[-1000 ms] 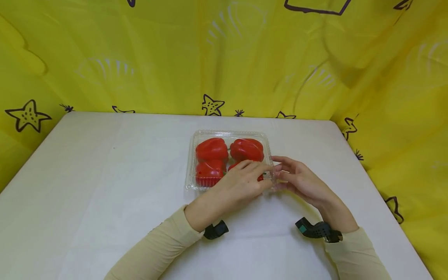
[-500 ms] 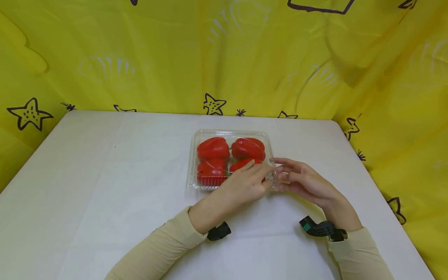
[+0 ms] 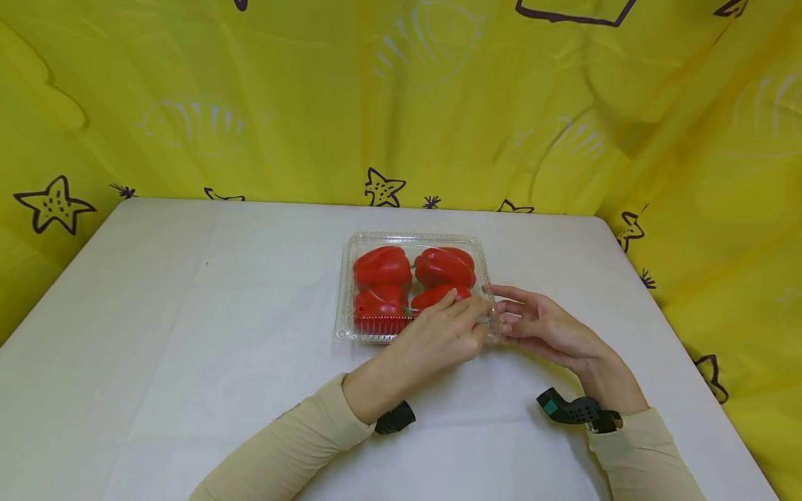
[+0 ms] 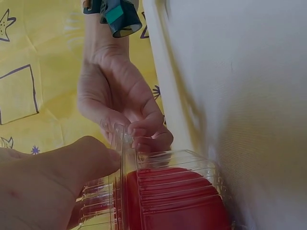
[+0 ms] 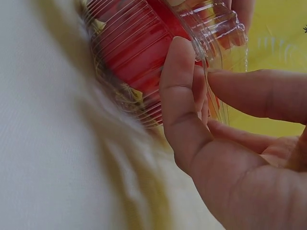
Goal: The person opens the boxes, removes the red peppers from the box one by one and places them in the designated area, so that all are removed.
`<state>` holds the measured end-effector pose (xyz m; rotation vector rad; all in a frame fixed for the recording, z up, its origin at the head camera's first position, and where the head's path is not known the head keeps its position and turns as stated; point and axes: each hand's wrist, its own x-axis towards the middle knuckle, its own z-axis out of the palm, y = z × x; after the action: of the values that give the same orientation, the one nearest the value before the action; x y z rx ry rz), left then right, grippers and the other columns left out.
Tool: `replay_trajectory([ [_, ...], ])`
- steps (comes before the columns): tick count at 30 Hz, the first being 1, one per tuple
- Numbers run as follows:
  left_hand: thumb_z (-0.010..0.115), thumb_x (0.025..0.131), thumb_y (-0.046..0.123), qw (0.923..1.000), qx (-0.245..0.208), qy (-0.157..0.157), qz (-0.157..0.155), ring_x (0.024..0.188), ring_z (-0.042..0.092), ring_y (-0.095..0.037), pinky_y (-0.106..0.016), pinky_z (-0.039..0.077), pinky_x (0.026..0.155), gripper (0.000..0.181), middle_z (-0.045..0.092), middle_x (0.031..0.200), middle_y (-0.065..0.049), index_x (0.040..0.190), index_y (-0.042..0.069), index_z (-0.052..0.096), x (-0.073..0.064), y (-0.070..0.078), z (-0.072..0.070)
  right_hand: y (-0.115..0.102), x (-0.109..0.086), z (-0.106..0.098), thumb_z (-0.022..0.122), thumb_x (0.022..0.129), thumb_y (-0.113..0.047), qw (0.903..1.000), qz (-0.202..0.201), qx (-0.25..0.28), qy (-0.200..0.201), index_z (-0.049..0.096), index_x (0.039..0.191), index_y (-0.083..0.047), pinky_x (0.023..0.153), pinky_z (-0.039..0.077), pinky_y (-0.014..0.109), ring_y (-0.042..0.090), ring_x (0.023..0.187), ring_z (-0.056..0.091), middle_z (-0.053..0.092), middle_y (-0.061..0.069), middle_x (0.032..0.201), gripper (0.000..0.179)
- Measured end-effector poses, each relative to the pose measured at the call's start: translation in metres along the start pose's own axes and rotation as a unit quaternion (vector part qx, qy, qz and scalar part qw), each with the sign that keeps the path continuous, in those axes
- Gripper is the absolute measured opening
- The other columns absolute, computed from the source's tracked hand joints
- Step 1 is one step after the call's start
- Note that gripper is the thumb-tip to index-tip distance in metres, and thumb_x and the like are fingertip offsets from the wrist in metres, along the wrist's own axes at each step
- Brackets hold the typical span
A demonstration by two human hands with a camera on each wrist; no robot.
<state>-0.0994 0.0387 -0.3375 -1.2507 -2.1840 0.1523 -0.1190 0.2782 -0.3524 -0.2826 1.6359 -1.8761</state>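
Fabric (image 3: 301,83), yellow, hangs behind a white table (image 3: 219,334); on that sits a clear container (image 3: 413,238). The right hand (image 3: 557,330) pinches its right edge; the left hand (image 3: 441,330) touches it too, grip unclear. Four red peppers (image 3: 382,268) lie inside.

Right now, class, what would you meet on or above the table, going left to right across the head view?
Left sleeve, clear plastic container with red peppers inside, right hand, right sleeve. The left hand overlaps the container.
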Motion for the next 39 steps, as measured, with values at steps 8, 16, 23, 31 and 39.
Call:
replay_trajectory([
  [8, 0.067, 0.095, 0.018, 0.9995, 0.022, -0.014, 0.018, 0.112, 0.066, -0.015, -0.038, 0.055, 0.099, 0.014, 0.068, 0.120, -0.003, 0.106, 0.014, 0.075, 0.001, 0.001, -0.002, 0.004, 0.000, -0.003, 0.048, 0.096, 0.011, 0.9990, -0.017, 0.030, -0.028, 0.026, 0.151, -0.004, 0.092, 0.057, 0.028, 0.010, 0.099, 0.063, 0.061, 0.001, 0.114, 0.061],
  [16, 0.064, 0.097, 0.019, 0.9981, 0.036, -0.033, 0.037, 0.118, 0.066, -0.018, -0.041, 0.054, 0.100, 0.021, 0.068, 0.130, -0.005, 0.115, 0.014, 0.073, 0.002, 0.002, -0.003, 0.009, 0.001, -0.005, 0.044, 0.095, 0.014, 0.9966, -0.028, 0.056, -0.052, 0.026, 0.151, -0.007, 0.090, 0.057, 0.026, 0.013, 0.098, 0.064, 0.059, 0.003, 0.121, 0.063],
  [23, 0.063, 0.098, 0.020, 0.9974, 0.038, -0.043, 0.044, 0.123, 0.064, -0.019, -0.042, 0.053, 0.101, 0.025, 0.065, 0.134, -0.005, 0.120, 0.015, 0.071, 0.003, 0.002, -0.004, 0.008, 0.002, -0.003, 0.043, 0.095, 0.016, 0.9959, -0.028, 0.070, -0.050, 0.022, 0.153, -0.006, 0.088, 0.057, 0.025, 0.013, 0.097, 0.062, 0.060, 0.003, 0.120, 0.065],
  [31, 0.063, 0.097, 0.019, 0.9992, 0.031, -0.013, 0.022, 0.120, 0.065, -0.018, -0.039, 0.054, 0.100, 0.019, 0.067, 0.132, -0.004, 0.114, 0.015, 0.072, 0.003, 0.003, -0.003, 0.001, 0.003, 0.004, 0.047, 0.096, 0.011, 0.9975, -0.024, 0.060, -0.028, 0.025, 0.149, -0.006, 0.085, 0.058, 0.026, 0.013, 0.091, 0.063, 0.062, 0.003, 0.114, 0.060],
  [39, 0.060, 0.099, 0.023, 0.9960, -0.045, 0.064, -0.042, 0.114, 0.064, -0.018, -0.035, 0.053, 0.101, 0.018, 0.068, 0.123, -0.002, 0.113, 0.015, 0.068, 0.003, 0.000, 0.003, -0.005, -0.001, 0.002, 0.054, 0.096, 0.003, 0.9983, -0.008, -0.047, 0.035, 0.028, 0.149, -0.006, 0.090, 0.058, 0.029, 0.014, 0.101, 0.065, 0.061, 0.003, 0.116, 0.060],
])
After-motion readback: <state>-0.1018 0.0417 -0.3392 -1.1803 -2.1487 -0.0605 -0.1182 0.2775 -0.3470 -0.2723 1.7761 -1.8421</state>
